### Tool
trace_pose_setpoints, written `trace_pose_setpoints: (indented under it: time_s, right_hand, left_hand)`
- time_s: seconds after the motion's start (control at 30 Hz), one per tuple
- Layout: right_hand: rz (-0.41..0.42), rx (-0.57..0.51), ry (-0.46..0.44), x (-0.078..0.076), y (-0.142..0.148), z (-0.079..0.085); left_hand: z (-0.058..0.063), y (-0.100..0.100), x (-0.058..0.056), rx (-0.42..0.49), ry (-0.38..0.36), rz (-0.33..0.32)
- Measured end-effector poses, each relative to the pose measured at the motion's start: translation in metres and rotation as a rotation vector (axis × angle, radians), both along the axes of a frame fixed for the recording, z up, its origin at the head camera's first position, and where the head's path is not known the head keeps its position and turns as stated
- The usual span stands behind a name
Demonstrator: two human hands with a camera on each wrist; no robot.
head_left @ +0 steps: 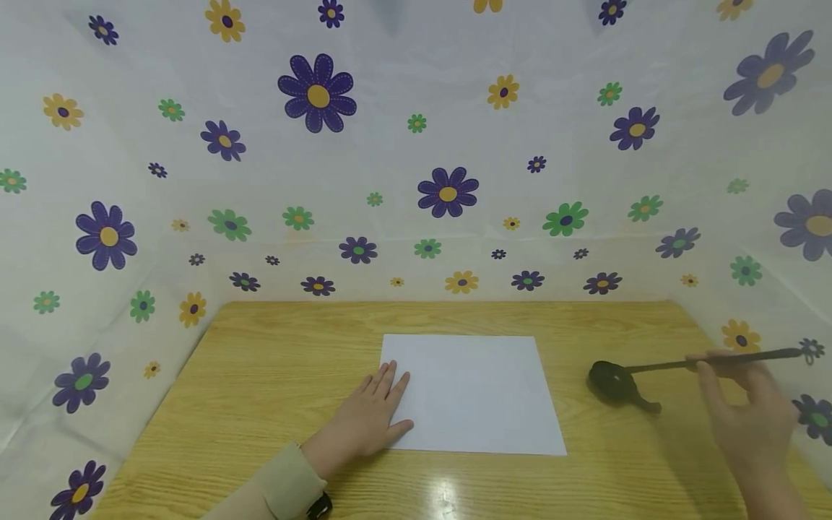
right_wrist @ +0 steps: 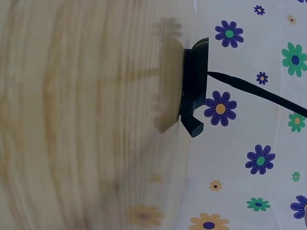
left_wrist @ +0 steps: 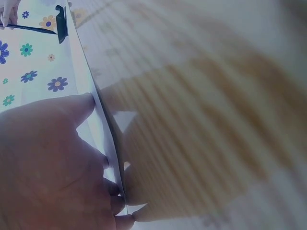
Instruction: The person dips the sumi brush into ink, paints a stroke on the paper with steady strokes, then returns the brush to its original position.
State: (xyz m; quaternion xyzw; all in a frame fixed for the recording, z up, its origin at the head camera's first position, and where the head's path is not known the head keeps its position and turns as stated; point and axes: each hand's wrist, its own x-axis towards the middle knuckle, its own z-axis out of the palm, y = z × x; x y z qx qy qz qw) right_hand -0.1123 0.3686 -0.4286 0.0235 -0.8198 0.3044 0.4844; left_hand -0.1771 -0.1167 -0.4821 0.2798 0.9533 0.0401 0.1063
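Observation:
My left hand rests with its fingers spread over the left edge of a white sheet of paper. The left wrist view shows the fingers along the paper's edge, at the tabletop. My right hand grips the long thin handle of a black ladle, to the right of the paper. The ladle's bowl is low over the table, with a curved spout-like piece sticking out from one side. In the right wrist view the ladle appears side-on, its bowl close to the wood.
The wooden table has rounded far corners. A white cloth printed with purple, yellow and green flowers hangs behind it and along both sides. A dark wristband shows below the left sleeve.

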Motion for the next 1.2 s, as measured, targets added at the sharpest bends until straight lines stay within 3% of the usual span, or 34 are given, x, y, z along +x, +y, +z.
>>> trace_pose_setpoints:
  time_s: [0.2, 0.33, 0.8, 1.1, 1.2]
  right_hand:
    - [0.054, -0.062, 0.015, -0.006, 0.006, -0.010]
    - [0.081, -0.136, -0.025, -0.009, 0.008, -0.017]
    - [-0.126, -0.259, -0.239, -0.004, 0.013, -0.014]
    - [-0.073, -0.354, -0.235, -0.002, 0.009, -0.008]
    - [-0.112, -0.345, -0.243, 0.000, 0.009, -0.008]
  left_hand:
    - [-0.002, 0.000, -0.001, 0.000, -0.004, 0.003]
    - [-0.002, 0.000, -0.001, -0.005, -0.009, 0.004]
    - [0.001, 0.001, 0.001, -0.002, -0.008, 0.008]
    - [-0.005, 0.000, -0.003, -0.017, -0.005, 0.007]
    - [-0.004, 0.000, -0.003, -0.023, -0.002, 0.006]
